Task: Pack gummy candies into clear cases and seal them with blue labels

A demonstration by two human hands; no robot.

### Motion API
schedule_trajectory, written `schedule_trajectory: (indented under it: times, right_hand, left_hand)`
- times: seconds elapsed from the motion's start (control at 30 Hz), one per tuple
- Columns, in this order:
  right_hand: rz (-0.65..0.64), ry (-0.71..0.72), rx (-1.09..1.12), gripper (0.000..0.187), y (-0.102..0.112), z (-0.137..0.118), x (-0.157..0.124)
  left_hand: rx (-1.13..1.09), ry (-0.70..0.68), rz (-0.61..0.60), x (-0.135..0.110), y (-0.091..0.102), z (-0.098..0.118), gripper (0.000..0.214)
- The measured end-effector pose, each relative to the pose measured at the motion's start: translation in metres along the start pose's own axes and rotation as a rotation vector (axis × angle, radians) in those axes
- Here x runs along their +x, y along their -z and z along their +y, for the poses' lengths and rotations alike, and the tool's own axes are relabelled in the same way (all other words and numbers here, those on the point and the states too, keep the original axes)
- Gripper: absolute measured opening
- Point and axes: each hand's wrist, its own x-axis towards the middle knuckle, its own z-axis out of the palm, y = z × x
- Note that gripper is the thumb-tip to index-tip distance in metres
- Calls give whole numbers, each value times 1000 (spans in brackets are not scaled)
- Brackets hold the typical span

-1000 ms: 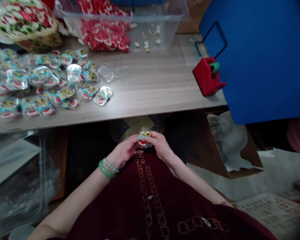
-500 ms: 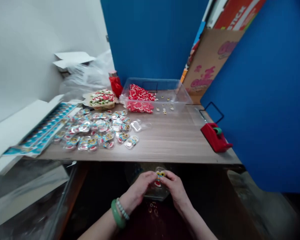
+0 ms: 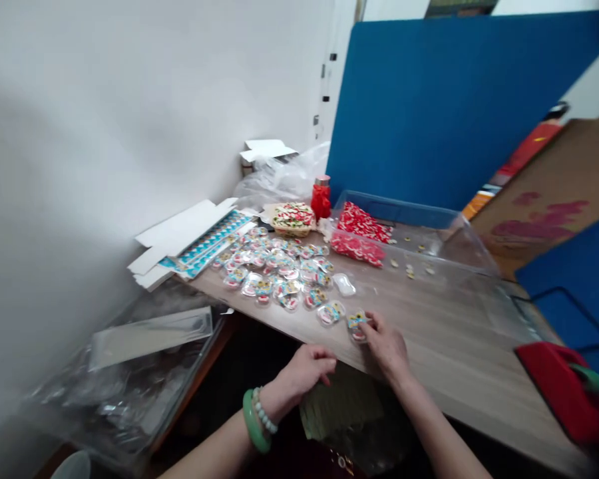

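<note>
My right hand [image 3: 387, 346] grips a small clear plastic blister pack [image 3: 356, 327] by its right side, at the front part of the table. Yellow, blue and red pieces show through the pack. My left hand [image 3: 307, 371] hovers just off the table's front edge, fingers curled in, with nothing seen in it. Left of the held pack lies a similar filled pack [image 3: 331, 313]. Beyond these is an unfilled clear blister shell [image 3: 344, 285]. Several more filled packs [image 3: 279, 266] are heaped farther left.
A clear bin [image 3: 459, 259] holds red-and-white pieces [image 3: 359, 229]. Behind the packs stand a basket of pieces [image 3: 293, 218] and a red bottle [image 3: 321, 198]. Printed card sheets [image 3: 214, 243] lie left. A red tape dispenser [image 3: 559, 389] sits right, by blue panels [image 3: 429, 113].
The view has swung left. My right hand has carried the blister pack from over my lap onto the table; my left hand has let go of it and curled.
</note>
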Motion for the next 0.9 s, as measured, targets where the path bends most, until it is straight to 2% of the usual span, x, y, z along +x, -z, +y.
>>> schedule_trajectory:
  times: [0.07,0.17,0.23,0.3,0.4,0.5,0.57,0.67,0.77,0.9]
  right_hand:
    - [-1,99,-137,45,-4,-1,11]
    - [40,183,-262,51,-11,-3,12]
    - [77,236,-340,53,-14,-3,8]
    - [151,335,-405,53,-16,-3,5]
    - [256,496,-439,51,-19,-2,9]
    - [241,569,-357,46,-23,-6,20]
    - [229,571,-281,45,-27,-14,25]
    - [203,576,-197,43,-35,-31,23]
    - [166,590,-137,40,-44,-50,17]
    - [138,584,-117,34,-50,-62,13]
  left_hand:
    - [-29,12,16,-8,25,-3,26]
    - [-89,-54,199,-19,82,-3,30]
    - [-85,-119,425,-26,132,1,30]
    - [-4,-216,732,-32,186,10,25]
    - [367,-346,1115,-36,259,35,21]
    - [870,-334,1319,-28,313,69,26]
    - [1136,-256,1342,-16,338,90,28]
    - [1357,-90,1194,4,364,112,31]
    - [1408,5,1038,18,380,120,31]
    - [1444,-19,987,22,388,120,29]
